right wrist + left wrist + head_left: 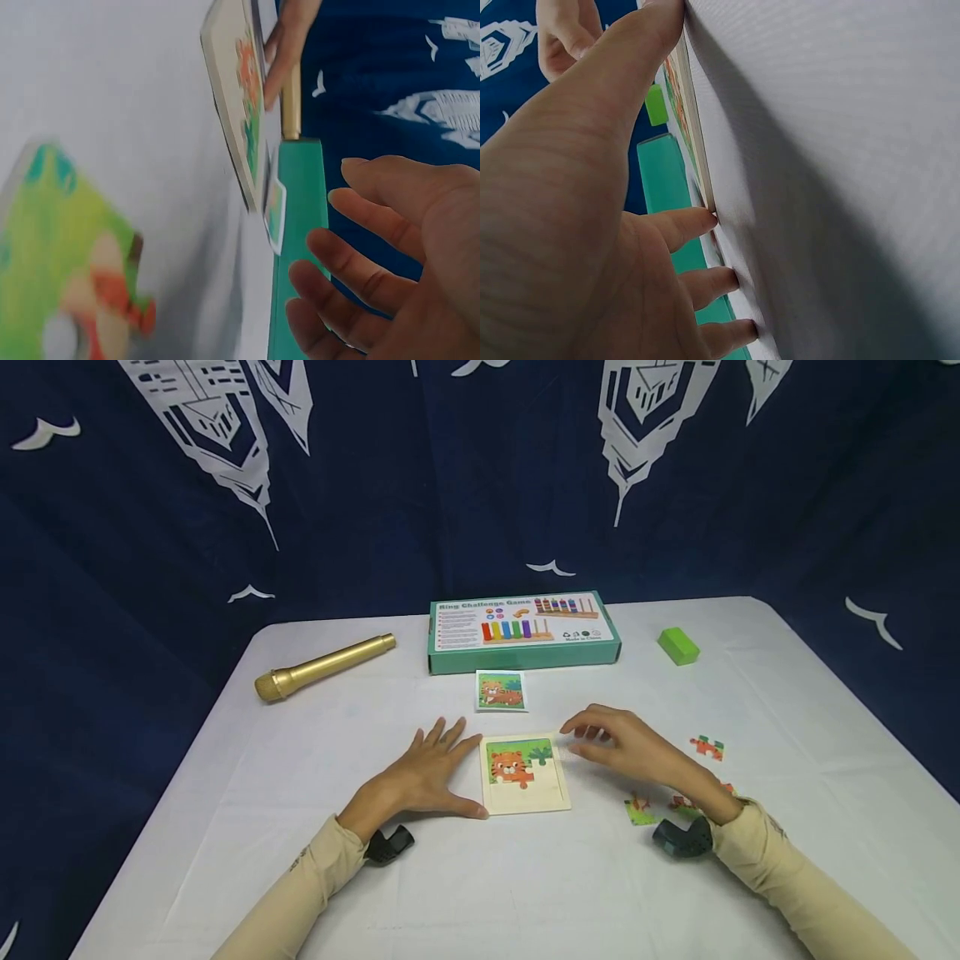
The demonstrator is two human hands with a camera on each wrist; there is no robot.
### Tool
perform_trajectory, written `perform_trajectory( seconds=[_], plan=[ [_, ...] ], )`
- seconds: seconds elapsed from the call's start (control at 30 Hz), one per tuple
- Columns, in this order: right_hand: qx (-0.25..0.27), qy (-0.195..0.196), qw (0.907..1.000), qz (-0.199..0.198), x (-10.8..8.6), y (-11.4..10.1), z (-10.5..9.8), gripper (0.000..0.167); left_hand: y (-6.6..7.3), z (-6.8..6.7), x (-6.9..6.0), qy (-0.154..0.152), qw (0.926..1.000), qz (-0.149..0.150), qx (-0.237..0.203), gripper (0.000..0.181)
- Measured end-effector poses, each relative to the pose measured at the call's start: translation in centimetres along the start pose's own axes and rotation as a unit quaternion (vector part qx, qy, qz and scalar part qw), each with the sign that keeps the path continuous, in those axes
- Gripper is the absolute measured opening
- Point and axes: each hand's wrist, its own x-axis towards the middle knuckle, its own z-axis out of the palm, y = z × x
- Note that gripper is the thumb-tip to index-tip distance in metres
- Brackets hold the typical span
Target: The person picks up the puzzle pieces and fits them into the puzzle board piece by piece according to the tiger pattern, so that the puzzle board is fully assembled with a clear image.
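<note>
A square wooden puzzle board (551,793) lies on the white table with joined tiger-face pieces in its upper part. My left hand (423,777) has its fingers spread, thumb and index fingertip at the board's left corners. Just beyond the board's upper right corner hovers my right hand (618,743), fingers loosely bent, holding nothing. Loose pieces lie near the right forearm: one (707,747) farther back, another (640,811) nearer, others partly hidden by the wrist. In the right wrist view a green piece (60,247) looms close, blurred.
Behind the board lies a small tiger picture card (501,692), close to a green game box (525,660). A gold microphone (326,668) lies at the back left and a green block (678,646) at the back right. A dark blue curtain hangs behind the table.
</note>
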Motion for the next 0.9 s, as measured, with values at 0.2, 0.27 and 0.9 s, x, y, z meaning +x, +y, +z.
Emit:
perform_trajectory(
  seconds=[0.2, 0.27, 0.9],
  plan=[
    [-0.003, 0.046, 0.9978, 0.048, -2.0, 1.4, -2.1, 0.030, 0.0, -0.1, -0.1, -0.002, 1.0000, -0.003, 0.002, 0.110],
    [-0.008, 0.059, 0.9963, 0.062, -2.7, 2.0, -2.7, 0.033, 0.0, -0.1, -0.1, -0.003, 1.0000, -0.004, 0.002, 0.110],
    [-0.057, 0.074, 0.9755, 0.199, -8.5, 6.6, -7.1, 0.051, 0.0, 0.1, 0.1, -0.006, 1.0000, -0.005, 0.003, 0.111]
  ],
)
